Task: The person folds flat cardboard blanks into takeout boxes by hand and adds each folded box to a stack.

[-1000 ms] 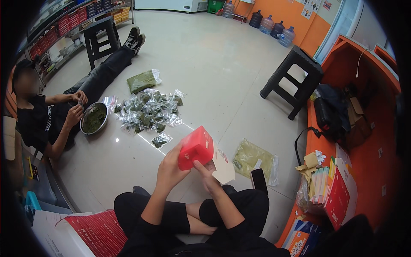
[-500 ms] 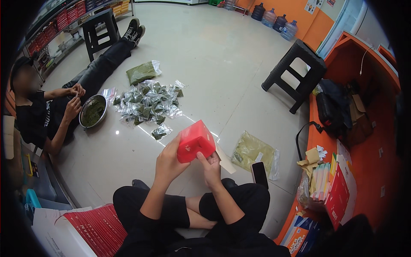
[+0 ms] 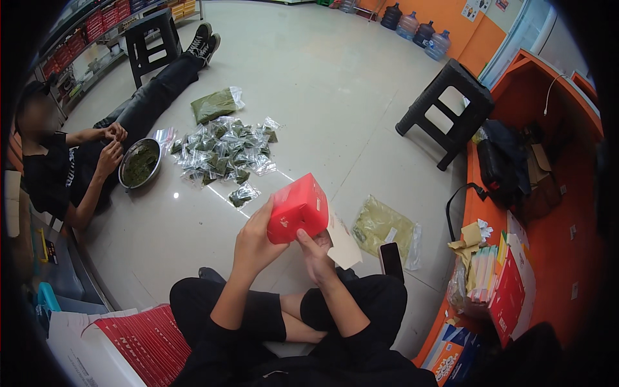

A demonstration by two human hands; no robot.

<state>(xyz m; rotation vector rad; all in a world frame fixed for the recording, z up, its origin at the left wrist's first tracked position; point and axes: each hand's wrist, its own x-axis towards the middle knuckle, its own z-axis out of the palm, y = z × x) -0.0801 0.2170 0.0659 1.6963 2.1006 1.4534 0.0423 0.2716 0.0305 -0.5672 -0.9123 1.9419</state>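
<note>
A small red carton (image 3: 298, 205) is held up between both hands above my crossed legs. My left hand (image 3: 253, 235) wraps round its left side. My right hand (image 3: 314, 253) grips the lower right edge, thumb on the near face. From the right side of the carton a cream-coloured flap (image 3: 345, 245) hangs open. Beyond the carton lies a pile of small clear zip bags (image 3: 222, 151) with dark green contents, and one such bag (image 3: 244, 195) sits apart, nearer to me. A larger bag of green stuff (image 3: 216, 105) rests behind the pile.
At the left, a seated person (image 3: 77, 161) works with both hands beside a metal bowl (image 3: 140, 164) of green stuff. A flat yellowish bag (image 3: 382, 226) and a phone (image 3: 391, 262) lie to my right. Flat red cartons (image 3: 145, 345) fill a white box at lower left. A black stool (image 3: 448, 106) stands right.
The cream flap has swung downward and shows more of its face. The red carton has turned slightly; both hands keep their hold. The other person has barely moved.
</note>
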